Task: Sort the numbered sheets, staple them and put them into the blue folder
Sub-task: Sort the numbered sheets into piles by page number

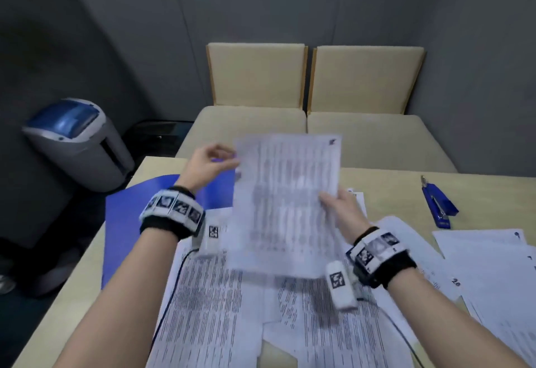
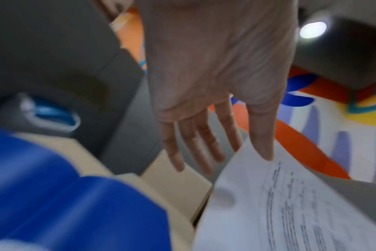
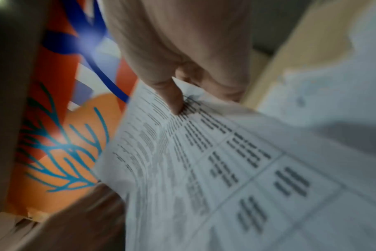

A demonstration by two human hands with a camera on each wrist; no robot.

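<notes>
A printed sheet (image 1: 287, 202) hangs blurred in the air over the table. My right hand (image 1: 333, 203) pinches its right edge, thumb on the print (image 3: 176, 107) and fingers underneath. My left hand (image 1: 216, 161) is at the sheet's upper left corner (image 2: 290, 212). There the thumb (image 2: 264, 135) lies on the paper, one finger runs behind it, and the other fingers are straight. The open blue folder (image 1: 130, 208) lies at the table's left. Several numbered sheets (image 1: 217, 309) are spread below the hands. The blue stapler (image 1: 439, 203) lies at the right.
More numbered sheets (image 1: 493, 266) are piled at the right edge of the table (image 1: 478, 187). Two beige chairs (image 1: 255, 77) stand behind the table. A grey and blue bin-like machine (image 1: 78, 141) stands on the floor at the left. Thin cables run over the papers.
</notes>
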